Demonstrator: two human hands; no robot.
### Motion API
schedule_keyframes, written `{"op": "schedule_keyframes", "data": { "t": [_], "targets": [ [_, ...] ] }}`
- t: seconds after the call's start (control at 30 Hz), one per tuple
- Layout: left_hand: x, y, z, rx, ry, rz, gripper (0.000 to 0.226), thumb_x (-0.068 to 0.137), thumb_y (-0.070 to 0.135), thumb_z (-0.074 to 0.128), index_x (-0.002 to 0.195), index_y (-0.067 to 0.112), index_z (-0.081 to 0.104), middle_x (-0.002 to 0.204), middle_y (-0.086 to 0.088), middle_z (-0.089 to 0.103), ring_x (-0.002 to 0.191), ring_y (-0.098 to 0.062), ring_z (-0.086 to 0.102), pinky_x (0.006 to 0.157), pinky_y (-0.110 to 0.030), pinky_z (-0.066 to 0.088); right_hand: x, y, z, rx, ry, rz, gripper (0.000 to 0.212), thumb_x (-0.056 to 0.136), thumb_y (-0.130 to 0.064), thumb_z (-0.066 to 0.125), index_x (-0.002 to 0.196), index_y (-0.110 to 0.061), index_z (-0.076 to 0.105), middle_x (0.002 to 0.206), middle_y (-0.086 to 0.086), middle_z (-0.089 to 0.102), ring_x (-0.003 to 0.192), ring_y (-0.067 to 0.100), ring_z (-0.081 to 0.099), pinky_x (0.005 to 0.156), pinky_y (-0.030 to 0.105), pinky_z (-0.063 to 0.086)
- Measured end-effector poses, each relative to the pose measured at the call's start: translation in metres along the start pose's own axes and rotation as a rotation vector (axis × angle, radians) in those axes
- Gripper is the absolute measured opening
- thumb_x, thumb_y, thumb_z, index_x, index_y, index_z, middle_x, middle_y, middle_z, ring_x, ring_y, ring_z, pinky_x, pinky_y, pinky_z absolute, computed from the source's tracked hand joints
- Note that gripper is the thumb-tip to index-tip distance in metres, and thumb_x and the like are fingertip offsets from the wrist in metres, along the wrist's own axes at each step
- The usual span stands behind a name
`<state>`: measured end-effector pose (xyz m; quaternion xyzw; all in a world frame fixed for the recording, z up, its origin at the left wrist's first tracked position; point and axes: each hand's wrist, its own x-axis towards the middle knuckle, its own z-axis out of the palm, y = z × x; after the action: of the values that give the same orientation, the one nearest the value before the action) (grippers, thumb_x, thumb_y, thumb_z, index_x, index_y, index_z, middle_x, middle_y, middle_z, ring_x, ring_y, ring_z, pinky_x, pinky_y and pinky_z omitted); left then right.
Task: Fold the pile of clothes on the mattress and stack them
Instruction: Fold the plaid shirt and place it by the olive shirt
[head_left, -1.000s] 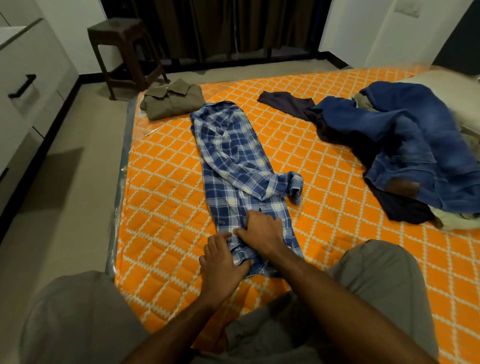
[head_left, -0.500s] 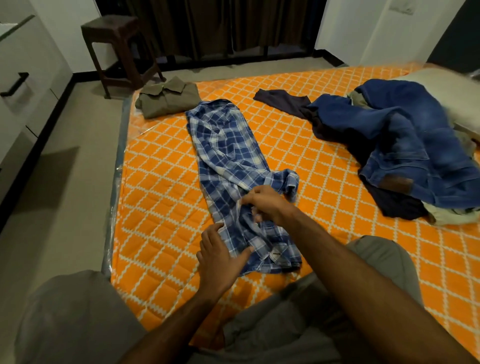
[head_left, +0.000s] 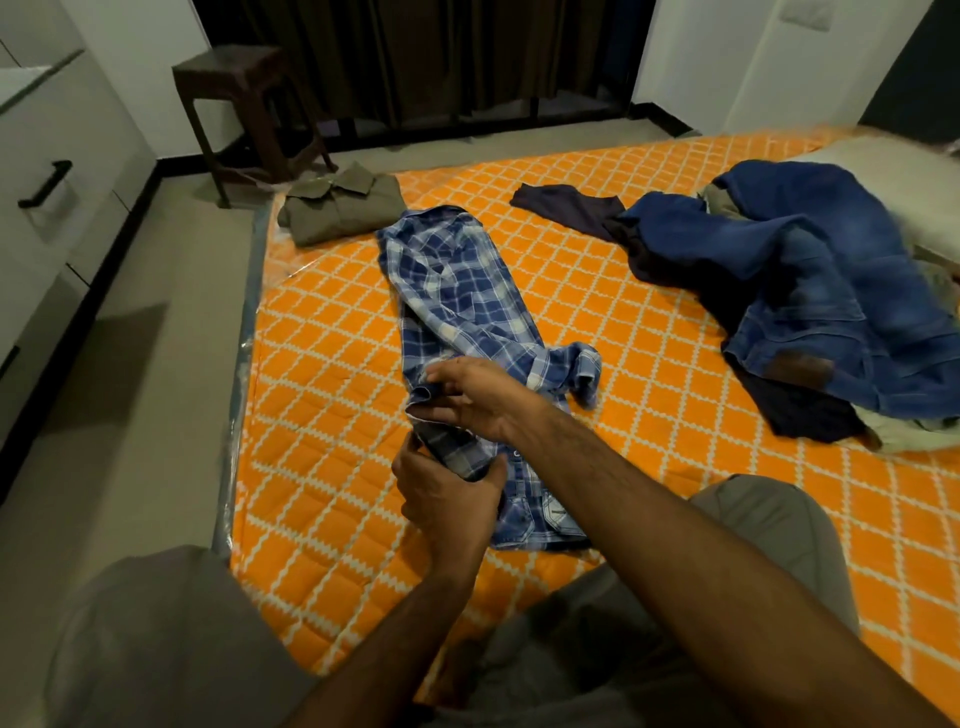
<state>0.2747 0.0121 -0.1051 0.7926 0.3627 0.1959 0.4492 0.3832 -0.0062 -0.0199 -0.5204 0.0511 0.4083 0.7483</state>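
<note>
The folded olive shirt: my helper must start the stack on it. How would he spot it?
On the orange mattress, look to its far left corner, before the brown stool. The folded olive shirt lies there, the only neatly folded garment.

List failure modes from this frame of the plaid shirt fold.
1. The sleeve cuff lies loose to the right of the plaid shirt; lifting the hem could leave it sticking out of the fold.
2. The left hand and right hand both grip the near end only, so the long far part may skew or bunch.
3. The folded olive shirt sits at the mattress corner edge; stacking onto it may push it off.
</note>
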Motion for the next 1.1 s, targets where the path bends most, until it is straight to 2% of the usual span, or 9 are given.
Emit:
{"op": "schedule_keyframes", "data": {
  "t": [0.1, 0.2, 0.3, 0.4, 0.53, 0.67, 0.77, 0.97, 1.1],
  "targets": [
    [-0.002, 0.003, 0.005, 0.009, -0.036, -0.063, 0.106, 0.066, 0.045, 0.088, 0.145, 0.009, 0.026, 0.141, -0.012, 0.038, 0.136, -0.034, 0.035, 0.105, -0.059, 0.036, 0.004, 0.009, 0.002, 0.054, -0.005, 0.05, 0.006, 0.099, 0.003, 0.053, 0.103, 0.0, 0.055, 0.091, 0.018, 0.055, 0.077, 0.031, 0.066, 0.065, 0.046, 0.063],
    [0.001, 0.0, 0.002, -0.155, 0.01, -0.065, 0.078, 0.073, 0.03, 0.085, 0.13, 0.023, 0.033, 0.124, 0.002, 0.044, 0.123, -0.03, 0.05, 0.099, -0.056, 0.043, 0.006, 0.016, 0.002, 0.066, -0.016, 0.097, 0.007, 0.099, -0.001, 0.056, 0.105, 0.001, 0.056, 0.088, 0.015, 0.055, 0.079, 0.029, 0.066, 0.074, 0.049, 0.063],
    [0.011, -0.015, -0.013, -0.247, 0.021, -0.055, 0.057, 0.079, 0.009, 0.076, 0.121, 0.023, 0.04, 0.115, 0.0, 0.053, 0.105, -0.034, 0.06, 0.085, -0.048, 0.052, 0.004, 0.018, 0.0, 0.056, -0.022, 0.092, 0.01, 0.099, -0.002, 0.056, 0.109, 0.001, 0.056, 0.095, 0.015, 0.054, 0.086, 0.027, 0.062, 0.073, 0.044, 0.064],
    [0.015, -0.036, -0.034, -0.025, -0.041, 0.098, 0.044, 0.08, 0.008, 0.071, 0.108, 0.025, 0.041, 0.103, -0.001, 0.054, 0.084, -0.03, 0.059, 0.067, -0.042, 0.046, 0.002, 0.018, -0.006, -0.164, 0.002, 0.023, 0.013, 0.098, -0.005, 0.055, 0.11, -0.002, 0.058, 0.1, 0.015, 0.056, 0.08, 0.023, 0.063, 0.068, 0.038, 0.063],
    [0.021, -0.061, -0.062, 0.361, -0.125, 0.349, 0.04, 0.078, 0.016, 0.072, 0.102, 0.027, 0.041, 0.093, 0.01, 0.047, 0.073, -0.02, 0.05, 0.07, -0.038, 0.03, -0.004, 0.023, -0.03, -0.429, 0.046, -0.065, 0.017, 0.099, -0.01, 0.055, 0.113, -0.002, 0.062, 0.105, 0.014, 0.062, 0.081, 0.019, 0.063, 0.066, 0.031, 0.06],
    [0.028, -0.072, -0.069, 0.755, -0.219, 0.616, 0.035, 0.072, 0.021, 0.072, 0.095, 0.027, 0.046, 0.086, 0.006, 0.049, 0.07, -0.023, 0.052, 0.067, -0.039, 0.035, -0.01, 0.039, -0.062, -0.769, 0.134, -0.157, 0.012, 0.102, -0.011, 0.05, 0.105, -0.007, 0.061, 0.089, 0.01, 0.06, 0.047, 0.0, 0.054, 0.044, 0.017, 0.044],
    [0.024, -0.07, -0.06, 0.951, -0.299, 0.764, 0.039, 0.063, 0.022, 0.08, 0.091, 0.021, 0.054, 0.08, -0.001, 0.053, 0.062, -0.028, 0.054, 0.066, -0.042, 0.04, -0.008, 0.055, -0.081, -0.926, 0.189, -0.211, 0.007, 0.1, -0.009, 0.054, 0.104, -0.01, 0.06, 0.086, 0.006, 0.059, 0.059, 0.007, 0.06, 0.048, 0.021, 0.05],
    [0.023, -0.071, -0.057, 1.063, -0.362, 0.922, 0.078, 0.046, 0.016, 0.092, 0.114, 0.021, 0.054, 0.085, -0.01, 0.063, 0.061, -0.031, 0.06, 0.063, -0.049, 0.047, 0.0, 0.089, -0.09, -1.148, 0.162, -0.275, 0.025, 0.092, -0.005, 0.066, 0.105, -0.022, 0.055, 0.093, 0.006, 0.054, 0.066, 0.019, 0.058, 0.062, 0.037, 0.058],
    [0.027, -0.072, -0.068, 0.964, -0.41, 0.803, 0.048, 0.07, 0.026, 0.08, 0.11, 0.025, 0.054, 0.097, -0.004, 0.059, 0.071, -0.027, 0.061, 0.063, -0.042, 0.044, 0.0, 0.095, -0.09, -1.1, 0.126, -0.269, 0.031, 0.093, -0.009, 0.068, 0.115, -0.025, 0.053, 0.095, 0.005, 0.059, 0.067, 0.013, 0.061, 0.059, 0.024, 0.051]
  ]
}}
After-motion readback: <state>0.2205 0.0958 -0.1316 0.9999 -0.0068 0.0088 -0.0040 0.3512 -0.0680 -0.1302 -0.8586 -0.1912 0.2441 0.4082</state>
